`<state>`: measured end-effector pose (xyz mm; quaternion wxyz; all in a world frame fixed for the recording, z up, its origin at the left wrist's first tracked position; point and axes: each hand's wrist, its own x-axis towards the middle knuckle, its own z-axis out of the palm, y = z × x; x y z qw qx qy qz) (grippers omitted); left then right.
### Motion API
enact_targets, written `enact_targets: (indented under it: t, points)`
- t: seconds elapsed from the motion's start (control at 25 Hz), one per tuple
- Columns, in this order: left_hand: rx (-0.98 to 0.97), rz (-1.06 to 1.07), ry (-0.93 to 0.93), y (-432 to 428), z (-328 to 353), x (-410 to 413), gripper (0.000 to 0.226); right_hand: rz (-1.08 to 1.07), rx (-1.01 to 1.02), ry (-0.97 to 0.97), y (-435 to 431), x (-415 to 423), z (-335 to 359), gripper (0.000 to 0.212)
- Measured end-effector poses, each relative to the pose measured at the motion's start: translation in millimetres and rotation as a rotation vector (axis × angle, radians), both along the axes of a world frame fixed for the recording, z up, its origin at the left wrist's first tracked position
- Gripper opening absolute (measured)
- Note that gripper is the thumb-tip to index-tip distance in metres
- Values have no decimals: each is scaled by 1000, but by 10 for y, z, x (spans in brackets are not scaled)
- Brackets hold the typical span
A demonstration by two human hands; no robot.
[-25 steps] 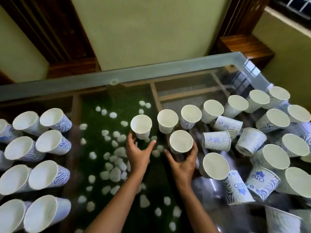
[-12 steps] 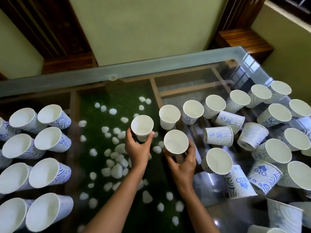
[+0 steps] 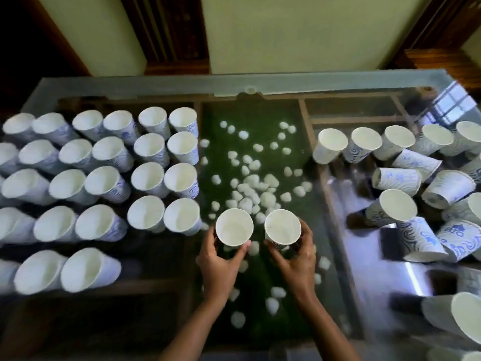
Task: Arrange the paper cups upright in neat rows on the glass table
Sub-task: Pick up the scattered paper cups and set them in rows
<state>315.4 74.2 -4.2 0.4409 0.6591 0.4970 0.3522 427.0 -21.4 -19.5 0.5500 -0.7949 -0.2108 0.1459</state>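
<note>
My left hand (image 3: 220, 264) grips a white paper cup (image 3: 234, 226), upright, mouth up. Beside it my right hand (image 3: 296, 259) grips a second paper cup (image 3: 282, 226), also upright. Both cups are over the middle of the glass table (image 3: 161, 82), near its front. On the left stand several upright cups in rows (image 3: 109, 173), the nearest one (image 3: 182, 216) just left of my left-hand cup. On the right lies a loose cluster of cups (image 3: 416, 183), some upright, some upside down or tipped.
Under the glass, a green strip with several white pebbles (image 3: 250, 183) runs down the middle between wooden frame bars (image 3: 309, 136). A yellow wall and dark wooden panels stand beyond the table's far edge. A tipped cup (image 3: 463, 319) lies at the near right.
Both hands closed round a cup each and carried them toward me and to the left. The view swung left, bringing the left rows fully into sight.
</note>
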Motion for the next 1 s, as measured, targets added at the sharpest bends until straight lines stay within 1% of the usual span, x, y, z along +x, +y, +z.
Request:
enact_targets:
  t: [0.08, 0.16, 0.28, 0.4, 0.6, 0.8, 1.0]
  points:
    - [-24, 11, -8, -67, -4, -403, 71, 63, -5, 10, 19, -320, 3, 77]
    - [-20, 68, -23, -63, -51, -731, 69, 134, -14, 17, 87, -596, 34, 76]
    - [-26, 151, -29, 87, -90, -1102, 70, 237, -16, 7, 264, -920, 78, 75]
    - [-18, 183, -22, 299, -102, -1390, 70, 301, -46, -3, 463, -1194, 109, 75]
    - [-78, 146, -39, 493, -162, -1568, 69, 337, -87, -17, 644, -1424, 83, 74]
    - [-112, 128, -56, 572, -238, -1578, 70, 319, -150, -51, 688, -1469, 45, 80]
    - [-196, 89, -96, 561, -216, -1673, 75, 311, -105, -13, 605, -1501, 58, 85]
